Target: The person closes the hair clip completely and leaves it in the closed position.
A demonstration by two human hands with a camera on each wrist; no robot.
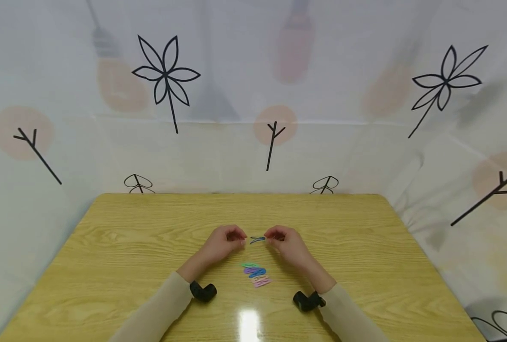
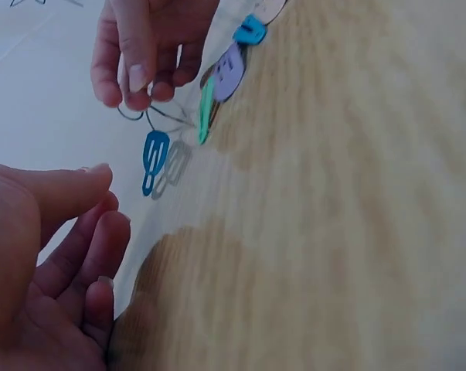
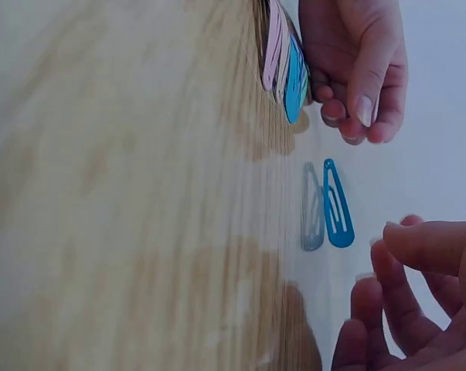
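A blue snap hair clip (image 1: 258, 239) is between the two hands, close over the table, with a shadow beside it. My left hand (image 1: 225, 243) is on its left, thumb and fingers loosely bent around nothing. My right hand (image 1: 288, 243) is on the other side, fingertips near the clip's wide end. In the right wrist view a small gap shows between those fingertips and the clip (image 3: 338, 205). Nearer me lies a group of clips: green (image 1: 249, 265), purple (image 1: 250, 270), another blue one (image 1: 258, 273), peach (image 1: 259, 279) and pink (image 1: 262, 283).
The wood-grain table (image 1: 129, 247) spreads out on both sides of the hands. A pale curtain (image 1: 219, 152) with plant drawings hangs behind it and along its sides. Black wrist cameras (image 1: 203, 291) sit at both beige sleeves (image 1: 159, 304).
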